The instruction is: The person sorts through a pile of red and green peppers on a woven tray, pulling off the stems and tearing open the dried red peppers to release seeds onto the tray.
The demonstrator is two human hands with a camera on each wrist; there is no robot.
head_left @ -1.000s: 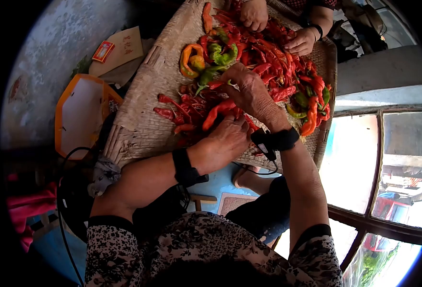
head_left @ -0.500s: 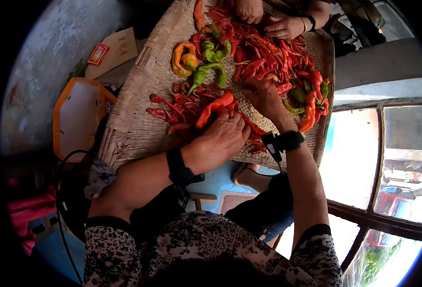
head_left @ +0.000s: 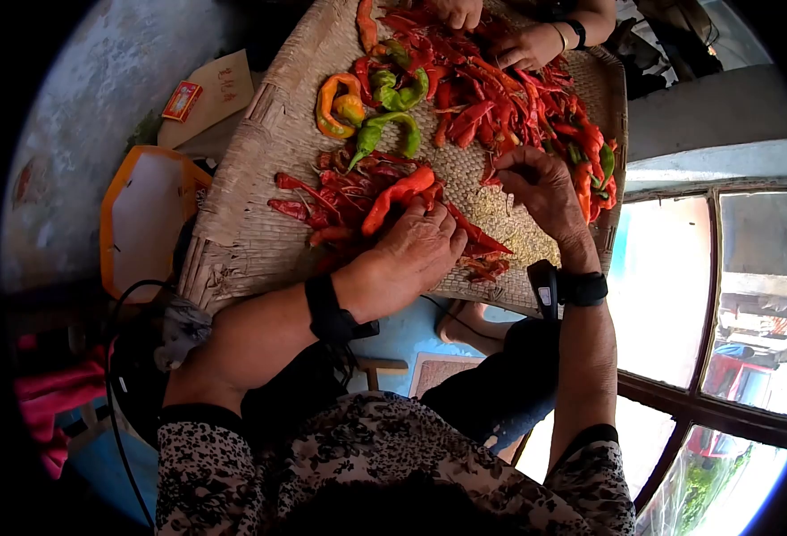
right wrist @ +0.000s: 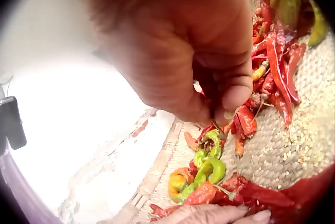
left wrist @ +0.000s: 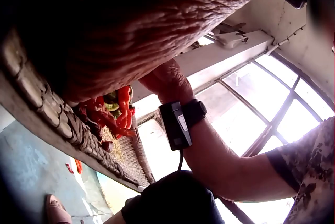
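Observation:
My left hand (head_left: 411, 243) curls over a heap of red chilli peppers (head_left: 326, 192) near the tray's front edge. A pointed red chilli pepper (head_left: 481, 230) sticks out to the right from under its fingers, its other end hidden. My right hand (head_left: 541, 183) hovers above scattered pale seeds (head_left: 514, 219), right of the left hand. In the right wrist view its thumb and index fingertips (right wrist: 238, 97) meet, with a thin stem at the tips and red showing inside the curled fingers. The left wrist view mostly shows the dark underside of the left hand.
The woven tray (head_left: 250, 183) also bears green peppers (head_left: 384, 129), an orange pepper (head_left: 333, 116) and a larger red pile (head_left: 500, 98). Another person's hands (head_left: 532, 45) work at the far edge. An orange-rimmed box (head_left: 148, 219) stands left, windows (head_left: 661, 295) right.
My right hand has moved away from the left hand, from over the middle peppers to the right above the seeds. The left hand stays on the heap. The other person's hands have shifted left.

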